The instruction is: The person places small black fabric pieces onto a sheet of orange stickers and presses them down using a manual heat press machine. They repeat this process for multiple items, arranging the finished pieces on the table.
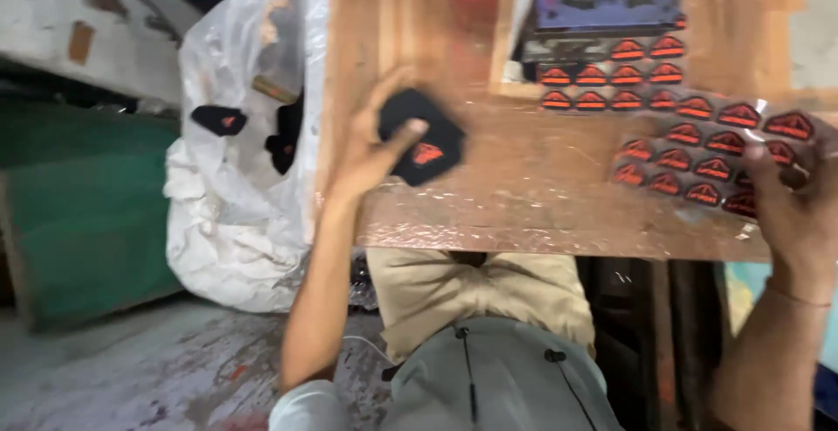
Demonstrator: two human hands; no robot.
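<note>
We see a black patch (422, 137), flat and roughly pentagonal, with a small red-orange emblem near its lower middle. It sits tilted at the left part of the wooden surface (541, 195), gripped by our left hand (371, 147), thumb pressed across its top face. Under our right hand (799, 213) lies a clear sheet of stickers (698, 156), rows of small black badges with red-orange emblems, flat on the surface at its right edge, fingers resting on the sheet's near corner.
</note>
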